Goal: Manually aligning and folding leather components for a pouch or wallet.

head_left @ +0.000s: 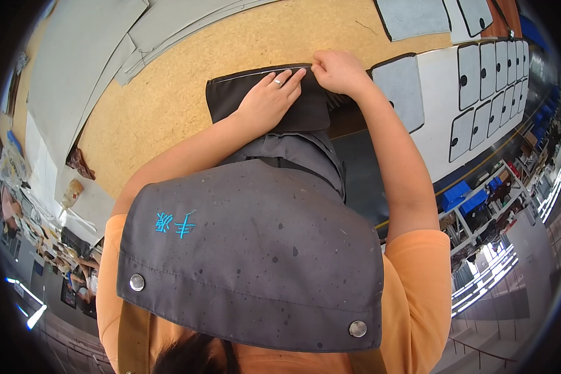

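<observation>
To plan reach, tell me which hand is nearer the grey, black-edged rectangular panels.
Right: the right hand is left of the nearest panel; the left hand lies farther left.

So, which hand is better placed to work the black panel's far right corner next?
Probably the right hand: its curled fingers are at that corner of the black panel. The left hand lies flat across the panel, left of the corner, and seems better placed for steadying.

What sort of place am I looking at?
Likely a sewing or fabric workshop: a black panel under the left hand, matching black-edged grey pieces laid in rows, and blue boxes beyond.
</observation>
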A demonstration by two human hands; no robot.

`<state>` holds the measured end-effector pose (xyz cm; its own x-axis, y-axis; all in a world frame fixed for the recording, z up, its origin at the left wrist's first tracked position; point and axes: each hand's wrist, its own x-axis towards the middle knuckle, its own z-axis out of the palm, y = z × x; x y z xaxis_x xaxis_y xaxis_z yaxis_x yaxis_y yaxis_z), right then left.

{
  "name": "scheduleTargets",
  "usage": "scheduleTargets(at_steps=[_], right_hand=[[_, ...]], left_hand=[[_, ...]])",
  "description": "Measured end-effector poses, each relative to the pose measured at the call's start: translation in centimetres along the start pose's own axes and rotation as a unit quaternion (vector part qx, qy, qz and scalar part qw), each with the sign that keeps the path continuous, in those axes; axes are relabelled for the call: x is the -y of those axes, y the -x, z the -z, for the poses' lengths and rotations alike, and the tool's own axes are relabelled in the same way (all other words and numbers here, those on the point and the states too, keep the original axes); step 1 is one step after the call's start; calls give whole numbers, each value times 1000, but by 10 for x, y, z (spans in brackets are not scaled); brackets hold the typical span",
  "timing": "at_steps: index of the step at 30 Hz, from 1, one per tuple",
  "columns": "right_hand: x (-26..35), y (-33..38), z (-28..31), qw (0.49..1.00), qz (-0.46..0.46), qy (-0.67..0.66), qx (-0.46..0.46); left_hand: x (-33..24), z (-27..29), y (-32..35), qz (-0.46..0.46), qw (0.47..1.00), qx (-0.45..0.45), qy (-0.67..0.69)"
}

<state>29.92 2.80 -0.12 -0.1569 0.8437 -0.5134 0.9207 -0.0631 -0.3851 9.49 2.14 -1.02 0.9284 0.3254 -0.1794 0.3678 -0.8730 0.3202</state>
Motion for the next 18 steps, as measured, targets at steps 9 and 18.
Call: scheduleTargets(at_steps=[9, 18], right_hand=[[-17, 43, -9, 982, -47, -131, -130], [5, 60, -31, 983, 41, 71, -163]], left_hand=[[-3, 2, -1, 10, 1000, -5, 8], [-2, 2, -4, 19, 1000, 1, 12]])
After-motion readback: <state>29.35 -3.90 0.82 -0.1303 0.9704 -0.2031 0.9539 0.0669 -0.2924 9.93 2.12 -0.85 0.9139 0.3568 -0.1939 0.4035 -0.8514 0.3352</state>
